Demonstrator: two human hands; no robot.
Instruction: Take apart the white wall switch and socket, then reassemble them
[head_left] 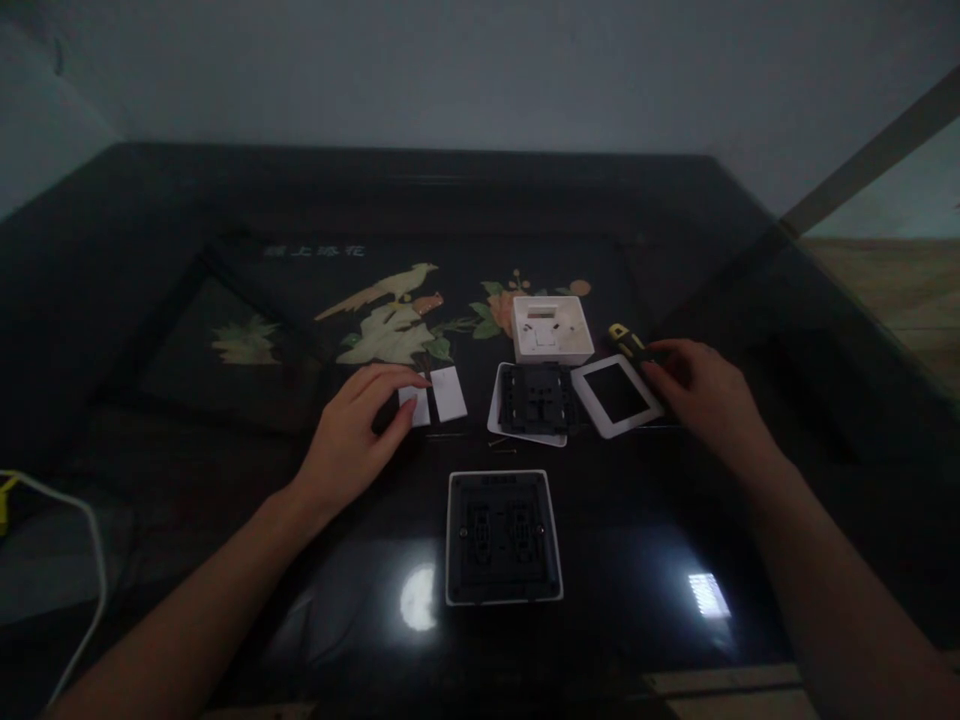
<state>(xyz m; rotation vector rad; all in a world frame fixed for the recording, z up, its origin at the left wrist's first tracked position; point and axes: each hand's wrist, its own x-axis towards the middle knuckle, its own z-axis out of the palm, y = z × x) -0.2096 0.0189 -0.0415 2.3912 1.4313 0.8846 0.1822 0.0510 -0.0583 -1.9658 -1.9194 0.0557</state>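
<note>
My left hand [364, 425] pinches a small white switch rocker plate [417, 408] by its edges, its fingers closed. Just to the right of it lies a second white rocker plate [449, 393]. My right hand [697, 385] has its thumb and fingers closed on the end of a yellow-and-black screwdriver [628, 342], whose far part my fingers hide. Beside that hand, a white square frame [583, 388] lies tilted. In front, a wall switch [501, 540] with a black inner face and white rim lies flat, a screw at each side.
A white mounting box [553, 345] stands open side up behind a black switch module [535, 397], which rests on a white plate [517, 433]. Small screws [504, 450] lie before it. A white cable [97, 550] runs along the left of the glossy black table [337, 620].
</note>
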